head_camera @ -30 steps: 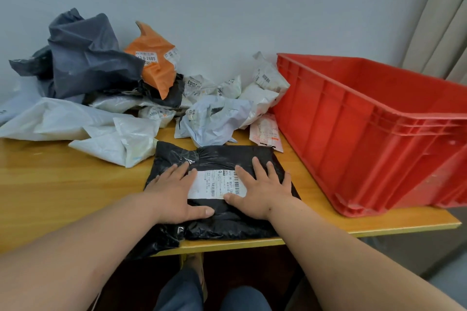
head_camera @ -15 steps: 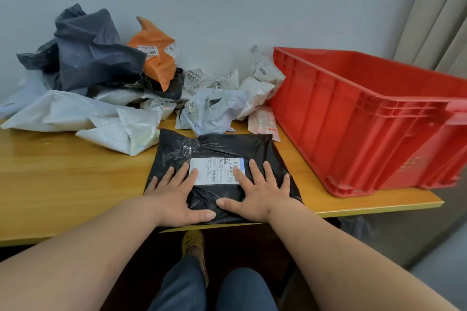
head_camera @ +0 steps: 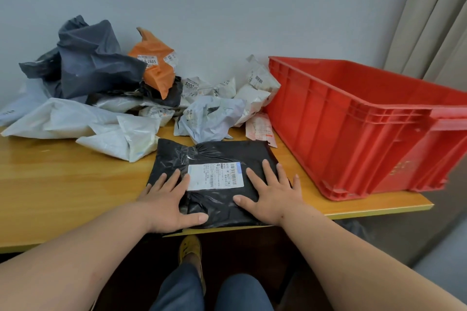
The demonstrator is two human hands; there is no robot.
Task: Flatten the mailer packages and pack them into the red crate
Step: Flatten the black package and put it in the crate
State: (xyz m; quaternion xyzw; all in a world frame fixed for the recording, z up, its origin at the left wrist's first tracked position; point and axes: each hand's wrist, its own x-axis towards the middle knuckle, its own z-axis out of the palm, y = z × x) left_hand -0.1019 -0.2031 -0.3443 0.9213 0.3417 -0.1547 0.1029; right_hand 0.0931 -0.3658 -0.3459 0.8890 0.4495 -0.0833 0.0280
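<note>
Both hands, left hand (head_camera: pixel 168 203) and right hand (head_camera: pixel 271 197), press spread-fingered on the black mailer (head_camera: pixel 214 159); flattening looks nearly done, so next lift it toward the red crate (head_camera: pixel 353 139) at two o'clock.

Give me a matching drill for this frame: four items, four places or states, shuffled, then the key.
Items:
1. black mailer
2. orange mailer
3. crate
4. white label

States:
A. crumpled, in the pile by the wall
B. on the table's right end
C. pressed flat under the left hand and right hand
D. stuck on the black mailer, between the hands

Pairs: 1-C, 2-A, 3-B, 4-D
</note>
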